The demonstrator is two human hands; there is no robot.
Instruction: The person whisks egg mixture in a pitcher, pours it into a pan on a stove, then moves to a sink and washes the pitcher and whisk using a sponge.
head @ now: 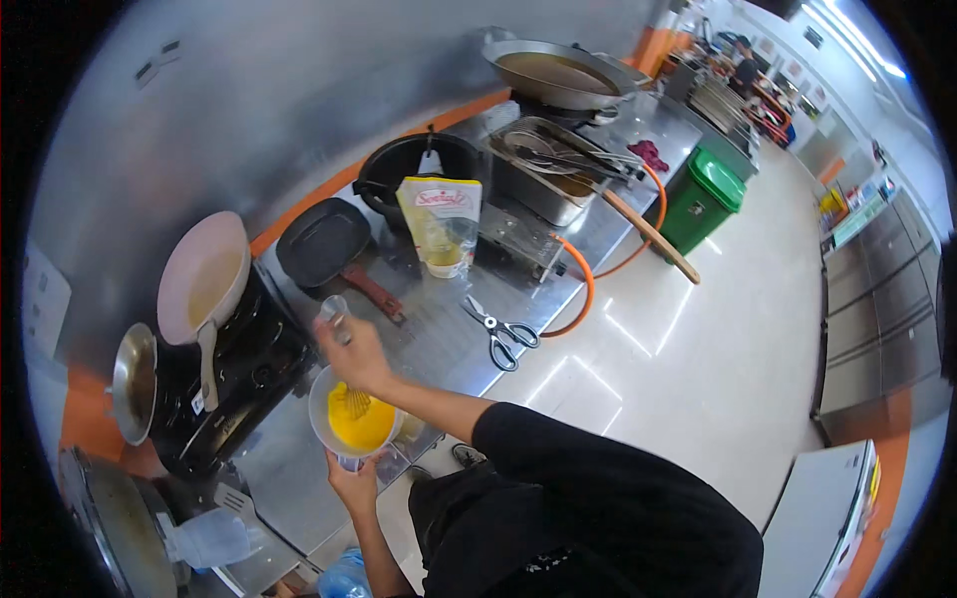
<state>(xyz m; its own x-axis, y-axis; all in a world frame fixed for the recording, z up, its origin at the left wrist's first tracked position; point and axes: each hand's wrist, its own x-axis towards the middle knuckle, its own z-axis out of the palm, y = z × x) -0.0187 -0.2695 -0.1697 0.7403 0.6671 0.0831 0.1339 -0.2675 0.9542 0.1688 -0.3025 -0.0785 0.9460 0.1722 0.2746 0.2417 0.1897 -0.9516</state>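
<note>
My right hand (pixel 354 354) grips the handle of a wire whisk (pixel 357 404), whose wires dip into yellow liquid (pixel 362 430). The liquid is in a white bowl (pixel 319 418), held at its near side by my left hand (pixel 354 482). Beyond my right hand is a dark square pan (pixel 324 241) with a red-brown handle. Kitchen scissors (pixel 499 330) lie partly spread near the counter's edge. An upright pouch (pixel 442 224) bearing writing holds some yellowish liquid in its base. A pale pink frying pan (pixel 183 288) sits tilted on the black stove (pixel 262 359) to the left.
A metal tray (pixel 557 196) with strainers and tongs stands farther back, beside a black pot (pixel 377 168) and a large wok (pixel 557 75). A wooden handle (pixel 650 235) juts past the steel counter (pixel 448 321). A green bin (pixel 703 198) stands on the floor. A person (pixel 745 71) is far off.
</note>
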